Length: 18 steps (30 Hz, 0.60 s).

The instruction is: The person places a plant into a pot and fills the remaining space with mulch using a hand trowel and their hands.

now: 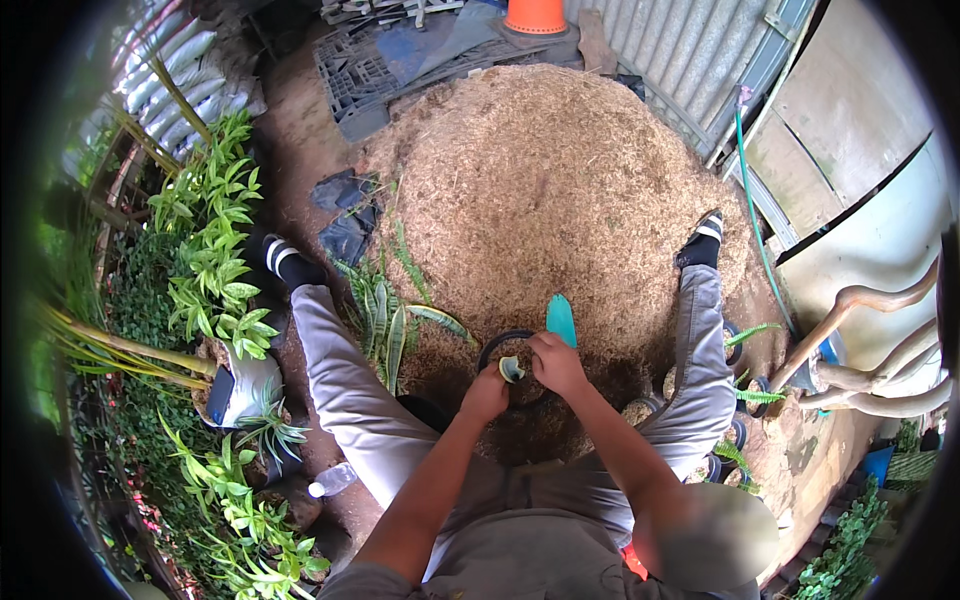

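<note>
My left hand [487, 391] grips a small plant [511, 369] with pale yellow-edged leaves, seen from above, over a round black plant pot [501, 343]. At the pot's right side is my right hand [556, 364], its fingertips by the rim. A flat teal scoop-like tool [561, 319] sticks out beyond that hand, which appears to hold it; its handle is hidden. Both hands cover much of the pot, and its contents show only in part. In front spreads a large mound of light brown shavings-like material [540, 172].
Snake plant leaves [396, 337] and ferns lie left of the pot. Potted ferns [757, 396] stand beyond my right leg. Leafy plants [214, 247] line the left side, near a clear plastic bottle [333, 480]. Behind the mound are a black plastic pallet [352, 75] and an orange cone [535, 16].
</note>
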Each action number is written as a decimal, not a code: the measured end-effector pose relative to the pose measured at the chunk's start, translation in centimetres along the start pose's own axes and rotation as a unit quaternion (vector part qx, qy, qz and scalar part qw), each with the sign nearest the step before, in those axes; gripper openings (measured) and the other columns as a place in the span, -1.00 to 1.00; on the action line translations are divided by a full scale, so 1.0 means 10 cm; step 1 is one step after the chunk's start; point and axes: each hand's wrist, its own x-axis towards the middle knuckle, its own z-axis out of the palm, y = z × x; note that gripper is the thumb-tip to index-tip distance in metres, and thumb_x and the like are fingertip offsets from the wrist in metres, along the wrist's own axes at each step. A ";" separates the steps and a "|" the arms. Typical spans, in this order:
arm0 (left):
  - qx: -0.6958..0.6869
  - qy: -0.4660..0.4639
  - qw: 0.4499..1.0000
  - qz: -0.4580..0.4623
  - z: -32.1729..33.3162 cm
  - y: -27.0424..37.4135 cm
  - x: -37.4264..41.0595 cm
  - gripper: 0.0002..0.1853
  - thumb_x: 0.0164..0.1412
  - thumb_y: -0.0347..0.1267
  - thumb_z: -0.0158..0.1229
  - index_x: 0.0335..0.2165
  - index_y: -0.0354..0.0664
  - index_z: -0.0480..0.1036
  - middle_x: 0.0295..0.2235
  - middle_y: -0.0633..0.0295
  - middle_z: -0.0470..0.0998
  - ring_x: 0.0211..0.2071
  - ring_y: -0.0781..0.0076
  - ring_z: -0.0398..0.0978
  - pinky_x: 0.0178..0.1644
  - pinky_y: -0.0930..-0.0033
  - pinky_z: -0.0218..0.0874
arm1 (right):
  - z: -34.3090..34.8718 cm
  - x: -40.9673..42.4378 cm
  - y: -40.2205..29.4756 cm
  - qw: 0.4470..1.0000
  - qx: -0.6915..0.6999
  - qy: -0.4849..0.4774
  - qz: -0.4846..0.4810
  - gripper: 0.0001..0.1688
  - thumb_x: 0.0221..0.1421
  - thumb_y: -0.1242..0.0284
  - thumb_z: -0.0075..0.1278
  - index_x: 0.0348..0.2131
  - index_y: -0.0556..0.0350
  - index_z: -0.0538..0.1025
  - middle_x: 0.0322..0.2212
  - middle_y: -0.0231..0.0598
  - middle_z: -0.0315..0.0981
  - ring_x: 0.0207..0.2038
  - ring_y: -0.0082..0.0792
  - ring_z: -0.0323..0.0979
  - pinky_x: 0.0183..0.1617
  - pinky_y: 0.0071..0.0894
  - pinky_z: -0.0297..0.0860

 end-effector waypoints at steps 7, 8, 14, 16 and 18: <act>0.073 -0.028 0.996 0.033 0.01 -0.03 0.02 -0.75 -0.05 -0.58 0.11 -0.29 -0.31 0.47 -0.30 -0.10 0.50 -0.20 -0.14 0.47 -0.10 -0.02 0.35 | 0.26 -0.12 0.03 0.992 -0.039 -0.123 -0.011 -0.49 -0.15 0.60 0.05 -0.09 0.15 0.53 -0.13 -0.07 0.47 -0.02 -0.01 0.42 0.00 -0.09 0.44; 0.074 -0.046 0.996 0.022 0.01 -0.04 0.01 -0.76 -0.06 -0.58 0.11 -0.30 -0.31 0.47 -0.31 -0.10 0.51 -0.21 -0.13 0.48 -0.10 -0.01 0.35 | 0.24 -0.09 0.01 0.983 -0.029 -0.180 0.002 -0.48 -0.15 0.60 0.04 -0.08 0.12 0.54 -0.15 -0.08 0.48 -0.01 -0.02 0.42 0.00 -0.10 0.44; 0.077 -0.055 0.995 0.028 0.03 -0.09 0.01 -0.81 -0.04 -0.58 0.12 -0.34 -0.29 0.47 -0.34 -0.07 0.52 -0.25 -0.11 0.49 -0.12 -0.02 0.35 | 0.21 -0.14 -0.02 0.987 -0.025 -0.160 0.020 -0.66 -0.10 0.63 0.02 -0.22 0.16 0.52 -0.20 -0.07 0.46 -0.05 0.05 0.41 -0.06 -0.04 0.43; 0.044 -0.036 0.998 0.032 0.02 -0.04 0.02 -0.83 -0.04 -0.58 0.12 -0.36 -0.30 0.47 -0.36 -0.11 0.50 -0.26 -0.16 0.47 -0.13 -0.07 0.32 | 0.19 -0.12 -0.01 0.984 -0.025 -0.178 0.017 -0.66 -0.08 0.62 0.02 -0.21 0.16 0.52 -0.18 -0.07 0.46 -0.03 0.05 0.41 -0.06 -0.03 0.43; 0.033 -0.021 0.999 0.028 0.00 -0.02 0.03 -0.82 -0.03 -0.57 0.13 -0.35 -0.30 0.46 -0.35 -0.11 0.49 -0.25 -0.18 0.45 -0.13 -0.08 0.31 | 0.18 -0.11 -0.03 0.990 -0.017 -0.139 0.009 -0.67 -0.07 0.62 0.01 -0.21 0.16 0.52 -0.17 -0.07 0.47 -0.03 0.04 0.41 -0.06 -0.02 0.43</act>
